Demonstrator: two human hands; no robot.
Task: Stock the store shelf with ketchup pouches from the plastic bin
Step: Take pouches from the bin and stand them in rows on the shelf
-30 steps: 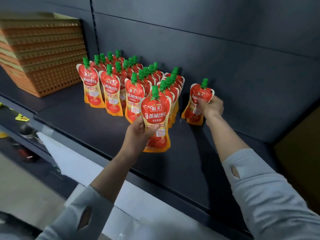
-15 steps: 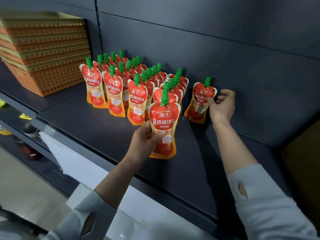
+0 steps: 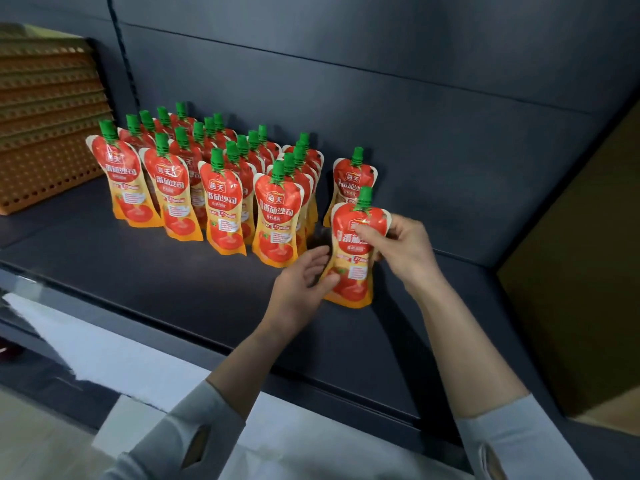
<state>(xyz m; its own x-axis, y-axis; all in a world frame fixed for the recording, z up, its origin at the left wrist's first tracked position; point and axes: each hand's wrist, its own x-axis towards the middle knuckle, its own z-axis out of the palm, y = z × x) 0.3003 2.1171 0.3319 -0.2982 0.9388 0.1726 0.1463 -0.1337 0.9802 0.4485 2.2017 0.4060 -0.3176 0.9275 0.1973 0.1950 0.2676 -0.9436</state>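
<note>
Head view. Both hands work one ketchup pouch (image 3: 353,258), which stands upright with its base on the dark shelf (image 3: 173,292). Right hand (image 3: 401,247) pinches the pouch's upper right edge, thumb across the red front panel, fingers behind; the green cap (image 3: 364,196) stands clear above the thumb. Left hand (image 3: 301,289) is loosely spread at the pouch's lower left edge, thumb tip touching the front near the printed tomato, fingers curved towards the back; whether those fingers actually grip cannot be told. Directly behind the held pouch, beyond the right hand, a single pouch (image 3: 353,178) stands upright near the back panel (image 3: 415,98). To the far side of the left hand, four rows of pouches (image 3: 194,174) stand upright, green caps up, running front to back; the nearest row's front pouch (image 3: 277,216) is just beside the left fingertips, not touching. A stack of orange perforated trays (image 3: 45,133) sits on the shelf well beyond those rows, far from both hands. Grey sleeves (image 3: 512,441) cover both forearms from about mid-length. A white surface (image 3: 104,355) lies below the shelf's front edge, under the left forearm. Plastic bin not identifiable in this view.
</note>
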